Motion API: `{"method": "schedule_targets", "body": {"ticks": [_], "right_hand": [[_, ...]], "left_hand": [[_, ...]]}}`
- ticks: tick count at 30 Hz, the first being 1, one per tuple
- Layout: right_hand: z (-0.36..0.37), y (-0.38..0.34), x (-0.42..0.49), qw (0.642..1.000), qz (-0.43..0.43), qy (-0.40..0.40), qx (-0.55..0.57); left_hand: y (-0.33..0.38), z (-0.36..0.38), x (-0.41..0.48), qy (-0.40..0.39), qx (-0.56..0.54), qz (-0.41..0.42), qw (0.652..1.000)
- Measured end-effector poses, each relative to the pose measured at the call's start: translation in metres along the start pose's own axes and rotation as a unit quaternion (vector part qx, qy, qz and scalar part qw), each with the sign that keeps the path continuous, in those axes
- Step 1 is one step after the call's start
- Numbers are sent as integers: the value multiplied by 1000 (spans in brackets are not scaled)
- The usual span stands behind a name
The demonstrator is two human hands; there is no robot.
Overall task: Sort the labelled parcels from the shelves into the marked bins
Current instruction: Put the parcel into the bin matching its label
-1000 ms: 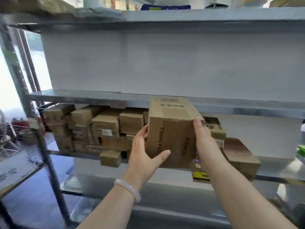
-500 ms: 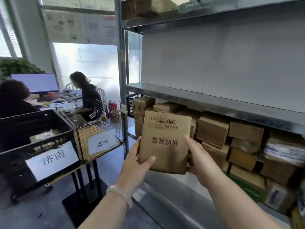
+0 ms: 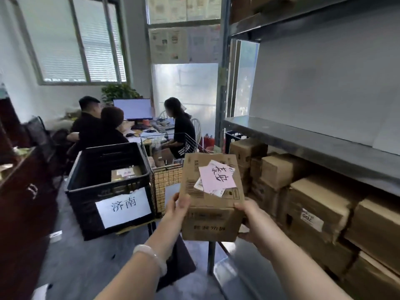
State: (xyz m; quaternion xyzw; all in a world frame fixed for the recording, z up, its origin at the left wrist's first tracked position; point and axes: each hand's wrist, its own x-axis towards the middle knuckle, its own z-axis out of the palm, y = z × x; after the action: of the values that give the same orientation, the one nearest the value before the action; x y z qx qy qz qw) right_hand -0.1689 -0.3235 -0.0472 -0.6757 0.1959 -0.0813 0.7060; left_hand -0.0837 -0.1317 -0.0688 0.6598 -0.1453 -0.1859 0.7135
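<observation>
Head view. Parcel (image 3: 213, 224), a brown cardboard box, is held in the air low in the centre, clear of shelf and bins, top face tipped toward the camera. A pink slip (image 3: 216, 179) with handwritten characters lies crooked on that face, over a white label.

Left hand (image 3: 178, 210) grips the parcel's left edge: thumb curled onto the top face, fingers hidden under the box. White bracelet (image 3: 151, 255) on that wrist. Right hand (image 3: 254, 223) grips the near right corner, thumb along the top edge, fingers curled below the box, mostly hidden.

Black crate (image 3: 86, 192) sits left of the parcel, top open, white paper sign (image 3: 123, 205) on its front wall, one small box (image 3: 126, 173) inside at the back. Wire basket (image 3: 166, 179) stands just beside the crate's right wall, top open. The parcel's far left corner overlaps the basket's near rim in the picture; cannot tell whether they touch.

Metal shelf (image 3: 313, 146) runs along the right, front edge slanting toward the camera, with a bare board above it. Below it, stacked cardboard boxes (image 3: 320, 198) fill the level right out to the front edge, near the parcel's right side but apart from it. Shelf upright (image 3: 220, 87) rises behind the parcel.

Open grey floor (image 3: 86, 263) lies below the arms and left of them. Dark cabinet (image 3: 21, 204) closes off the left edge. Three people sit at a desk with a monitor (image 3: 132, 108) behind the bins, well apart from the parcel.
</observation>
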Motion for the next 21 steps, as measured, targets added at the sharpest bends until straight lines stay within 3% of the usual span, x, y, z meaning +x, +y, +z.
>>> {"method": "schedule_targets", "body": {"ticks": [9,21], "right_hand": [[42,9,71,996,-50,-64,-48],[138,-25,184,988,-137,-56,-41]], "left_hand": [[-4,-38,37,100,40,51,993],[25,-132,139,108,130,166,971]]}}
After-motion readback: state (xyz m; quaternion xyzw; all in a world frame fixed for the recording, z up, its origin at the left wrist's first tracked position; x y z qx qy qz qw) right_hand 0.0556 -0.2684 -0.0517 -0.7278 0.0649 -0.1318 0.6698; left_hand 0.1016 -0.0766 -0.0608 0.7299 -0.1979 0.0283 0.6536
